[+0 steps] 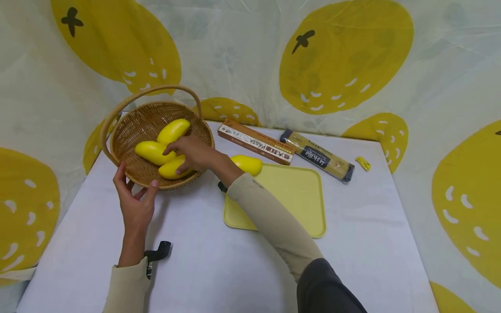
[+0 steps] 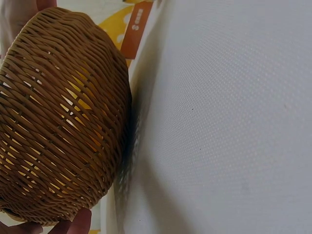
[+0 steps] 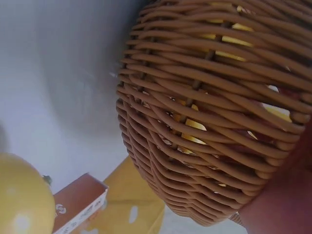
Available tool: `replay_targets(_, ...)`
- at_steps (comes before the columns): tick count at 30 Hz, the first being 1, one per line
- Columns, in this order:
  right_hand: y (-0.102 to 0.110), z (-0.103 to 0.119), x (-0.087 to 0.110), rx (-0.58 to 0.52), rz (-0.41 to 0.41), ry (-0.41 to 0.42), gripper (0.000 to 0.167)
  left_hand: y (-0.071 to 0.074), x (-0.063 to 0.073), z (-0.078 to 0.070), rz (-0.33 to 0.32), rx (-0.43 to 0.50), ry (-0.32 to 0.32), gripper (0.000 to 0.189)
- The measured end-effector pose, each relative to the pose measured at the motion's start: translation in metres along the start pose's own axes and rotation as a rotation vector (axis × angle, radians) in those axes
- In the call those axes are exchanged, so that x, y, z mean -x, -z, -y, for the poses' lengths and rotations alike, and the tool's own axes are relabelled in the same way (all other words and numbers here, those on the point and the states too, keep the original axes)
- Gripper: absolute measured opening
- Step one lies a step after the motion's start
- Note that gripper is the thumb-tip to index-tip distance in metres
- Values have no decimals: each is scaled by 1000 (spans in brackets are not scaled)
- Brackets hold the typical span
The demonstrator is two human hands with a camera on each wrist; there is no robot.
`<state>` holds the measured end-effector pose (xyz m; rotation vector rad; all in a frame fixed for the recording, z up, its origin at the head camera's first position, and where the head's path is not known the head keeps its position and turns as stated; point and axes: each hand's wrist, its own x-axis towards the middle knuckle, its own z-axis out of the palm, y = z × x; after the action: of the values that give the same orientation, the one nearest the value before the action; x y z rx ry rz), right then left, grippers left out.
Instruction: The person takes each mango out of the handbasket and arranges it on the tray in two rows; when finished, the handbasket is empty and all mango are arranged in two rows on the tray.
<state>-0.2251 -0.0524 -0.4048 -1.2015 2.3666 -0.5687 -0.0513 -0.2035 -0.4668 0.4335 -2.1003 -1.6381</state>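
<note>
A brown wicker basket (image 1: 156,108) with an arched handle stands tilted at the table's back left. My left hand (image 1: 135,206) grips its near-left side, thumb near the front rim; in the left wrist view those fingertips (image 2: 80,222) lie against the weave (image 2: 63,112). Inside are three yellow mangoes: one at the back (image 1: 174,130), one at the left (image 1: 150,152) and one by the front rim (image 1: 168,170). Reaching over the right rim, my right hand (image 1: 195,152) holds the front mango between thumb and fingers, partly covering it. The right wrist view shows mostly the basket's outside (image 3: 204,107).
Right of the basket, another yellow mango (image 1: 248,164) lies at the back-left corner of a yellow tray (image 1: 289,195), partly behind my right forearm. Behind the tray are a pasta box (image 1: 256,141) and a spaghetti packet (image 1: 318,155). A small yellow packet (image 1: 363,163) lies farther right.
</note>
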Motion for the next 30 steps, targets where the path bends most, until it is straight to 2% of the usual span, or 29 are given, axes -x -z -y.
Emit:
replay_targets(8,2,-1,-11,10,76,-25,58,1,-4,12,-4,-9,7,88)
replay_targets(16,-5,-1,-15,54,107,-73,54,-1,1,-2,0,7,14,87)
replay_targets(30,-3,3,-4,36,27,3,51,2,2,-4,1,-1,13,87)
